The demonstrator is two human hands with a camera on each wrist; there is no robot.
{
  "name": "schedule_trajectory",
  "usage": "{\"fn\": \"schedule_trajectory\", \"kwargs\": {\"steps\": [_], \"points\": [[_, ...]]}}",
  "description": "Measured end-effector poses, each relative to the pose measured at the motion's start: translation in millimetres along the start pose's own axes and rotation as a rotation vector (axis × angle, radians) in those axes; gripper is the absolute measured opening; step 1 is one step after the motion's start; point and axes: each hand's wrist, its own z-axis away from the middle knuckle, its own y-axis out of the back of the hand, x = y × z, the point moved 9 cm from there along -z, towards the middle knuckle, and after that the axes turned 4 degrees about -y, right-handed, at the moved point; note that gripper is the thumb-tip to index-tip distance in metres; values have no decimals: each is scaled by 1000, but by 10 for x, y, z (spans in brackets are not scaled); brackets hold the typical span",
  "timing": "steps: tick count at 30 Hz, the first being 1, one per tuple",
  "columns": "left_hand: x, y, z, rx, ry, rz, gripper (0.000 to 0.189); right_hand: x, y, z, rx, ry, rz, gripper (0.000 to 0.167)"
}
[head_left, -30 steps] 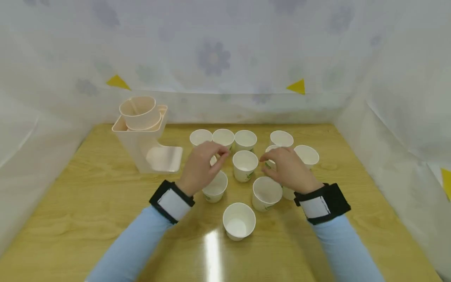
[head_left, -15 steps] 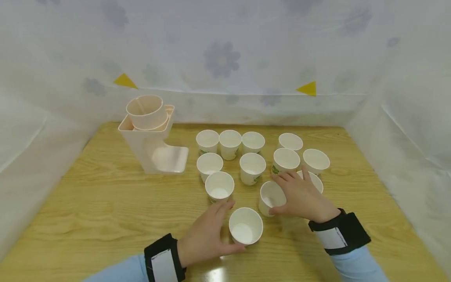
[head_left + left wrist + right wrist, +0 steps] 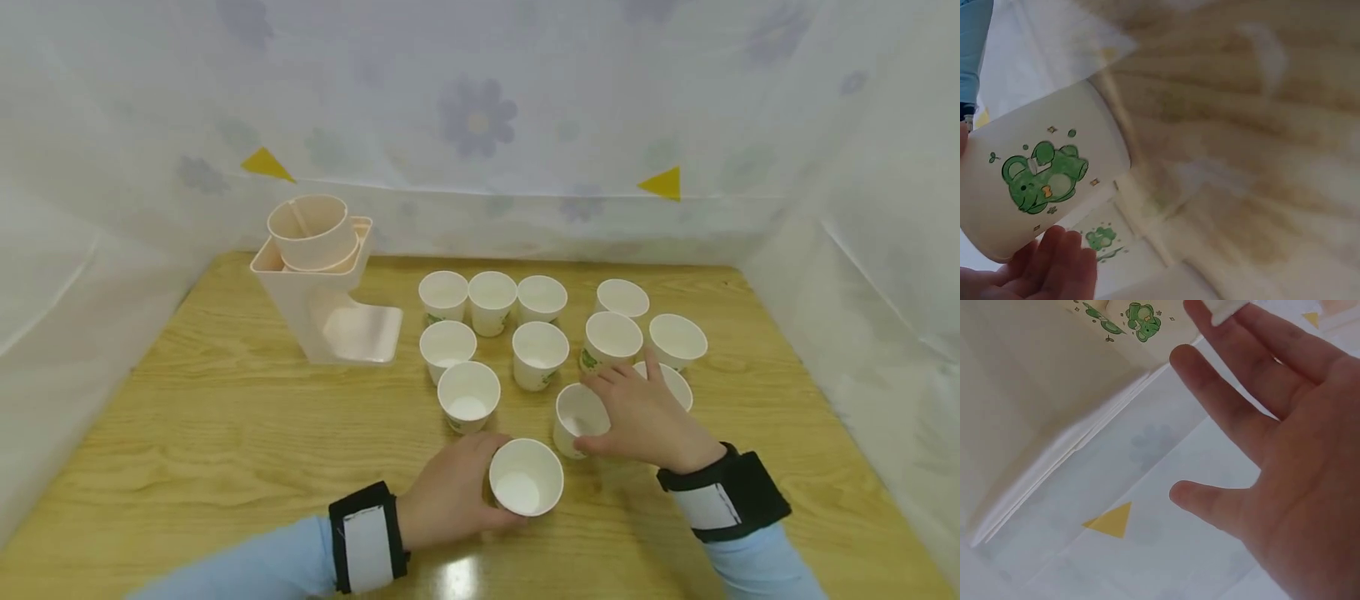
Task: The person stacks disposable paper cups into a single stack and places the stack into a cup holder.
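Observation:
Nearest the front edge stands a white paper cup (image 3: 527,479). My left hand (image 3: 453,492) grips it from the left, thumb at the front and fingers behind. The left wrist view shows a green cartoon animal printed on that cup (image 3: 1047,169), with fingers (image 3: 1063,265) against its side. Farther right, my right hand (image 3: 647,417) reaches over another paper cup (image 3: 576,417), thumb by its near side and fingers beyond. In the right wrist view the fingers (image 3: 1222,400) and thumb are spread apart.
Several more paper cups (image 3: 540,350) stand upright in loose rows behind the hands. A pale pink dispenser-like stand (image 3: 303,292) with a round cup on top is at the back left. White flowered sheets (image 3: 480,183) enclose the wooden table (image 3: 247,442).
My left hand came back from the middle cups to the front one and closed in around it. My right hand moved toward me over its cup, then held nearly still.

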Motion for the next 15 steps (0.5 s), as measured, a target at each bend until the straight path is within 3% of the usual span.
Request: {"fn": "schedule_trajectory", "kwargs": {"steps": [5,15], "points": [[-50,-117,6,-49,44,203,67,-25,63,51,31,7,-7,69],[-78,-166,-58,-37,26,273,68,-93,346,93,97,27,-22,64]]}}
